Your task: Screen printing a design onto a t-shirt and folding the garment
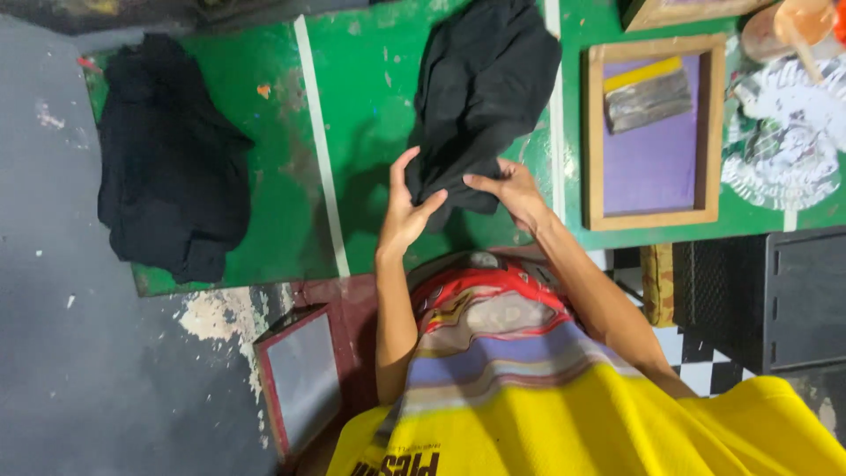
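Head view: black cloth (483,92) lay on green table (370,106), its near end pinched by both hands — left hand (407,207) fingers clamped on the fold, right hand (511,189) fingers closed on the edge beside it. Risk, judged: cloth could drag right into wooden screen frame (654,132) w/ squeegee (648,99), or slip off near table edge; open room lay left of cloth, up to white stripe (322,150), w/ 2nd dark pile (172,159) well beyond.

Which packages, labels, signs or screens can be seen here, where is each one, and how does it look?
Printing screen: on the green table, right of the hands; rectangular wooden frame, purple mesh, a squeegee lying inside.
Second framed screen: below the table edge, left of the person; reddish frame, pale grey mesh.
Printed lettering: on the yellow shirt, bottom edge; black letters.
No packages or signs are visible.
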